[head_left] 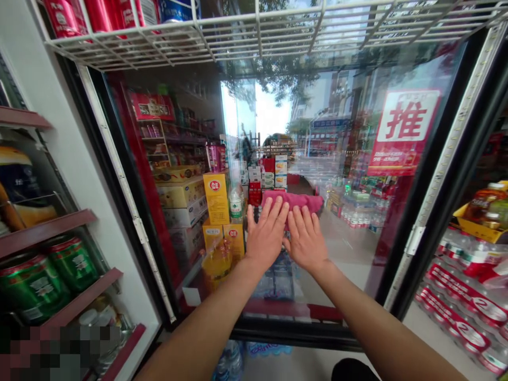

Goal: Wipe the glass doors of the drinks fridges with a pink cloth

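Observation:
A folded pink cloth (313,201) lies against the glass door panel (341,275) of a drinks cooler, near its middle. My left hand (266,230) is laid flat over the cloth's left part, fingers stretched upward and slightly spread. Close beside it, my right hand (307,238) presses flat with its fingertips on the cloth's lower edge. Both palms face the glass, and neither hand is wrapped round the cloth. Part of the cloth is hidden beneath the fingers. A red and white push sign (408,124) shows on the glass at upper right.
Above the hands runs a white wire shelf (254,45) with red cans (101,16). Left are shelves with green cans (75,262). Shrink-wrapped bottles (468,312) stand at right on the floor. Yellow boxes (216,198) and stacked cartons appear through or reflected in the glass.

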Demonstrator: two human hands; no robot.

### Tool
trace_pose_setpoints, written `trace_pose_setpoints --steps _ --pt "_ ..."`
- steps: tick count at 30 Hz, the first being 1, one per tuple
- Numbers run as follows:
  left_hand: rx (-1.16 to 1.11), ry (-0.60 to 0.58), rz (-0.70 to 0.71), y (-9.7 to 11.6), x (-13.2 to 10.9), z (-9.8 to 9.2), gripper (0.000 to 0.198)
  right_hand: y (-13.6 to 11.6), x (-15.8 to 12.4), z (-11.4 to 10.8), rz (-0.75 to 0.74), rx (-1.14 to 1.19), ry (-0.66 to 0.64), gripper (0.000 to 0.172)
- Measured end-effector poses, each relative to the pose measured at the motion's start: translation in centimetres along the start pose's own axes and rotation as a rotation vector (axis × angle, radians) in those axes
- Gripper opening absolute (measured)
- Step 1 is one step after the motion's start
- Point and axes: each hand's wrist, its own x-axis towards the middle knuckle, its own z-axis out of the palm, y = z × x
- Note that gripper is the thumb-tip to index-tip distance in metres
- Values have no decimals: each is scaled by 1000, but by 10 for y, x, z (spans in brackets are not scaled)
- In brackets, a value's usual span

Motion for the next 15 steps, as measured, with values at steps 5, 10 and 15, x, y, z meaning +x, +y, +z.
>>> trace_pose_setpoints --steps 5,10,15 --pt "-45 -29 19 11 6 0 69 -7 -9 -2 125 3 2 94" --pt "-38 -37 3 -21 -4 -12 69 -43 11 0 165 94 -65 91" --pt "29 -31 -104 -80 -28 -30 63 -91 53 5 58 229 -160 81"
